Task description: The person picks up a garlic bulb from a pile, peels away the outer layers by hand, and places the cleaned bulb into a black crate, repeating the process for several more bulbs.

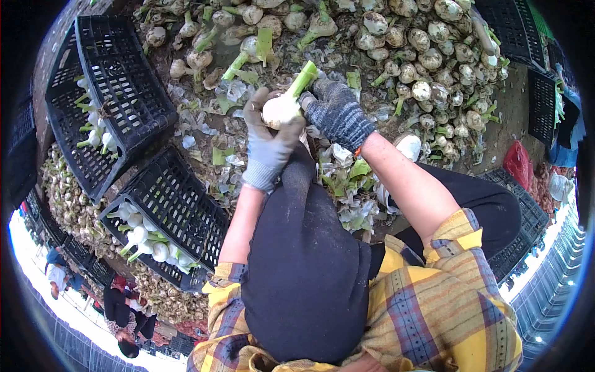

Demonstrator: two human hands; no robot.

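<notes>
A white garlic bulb (280, 113) with a short green stem (304, 78) is held up in front of my knees. My left hand (268, 137), in a grey coated glove, wraps its fingers and thumb around the bulb from the left and below. My right hand (338, 113), in a dark striped knit glove, is curled closed against the bulb's right side, close to the stem. Whatever lies inside the right hand's fingers is hidden. Beneath both hands, peeled skins and leaf scraps (232, 93) cover the ground.
Unpeeled garlic (427, 59) is heaped ahead and to the right. On the left, a black crate (124, 87) and a second black crate (180, 198) hold cleaned white bulbs. A red bag (518, 164) lies far right. Other people (127, 316) sit at lower left.
</notes>
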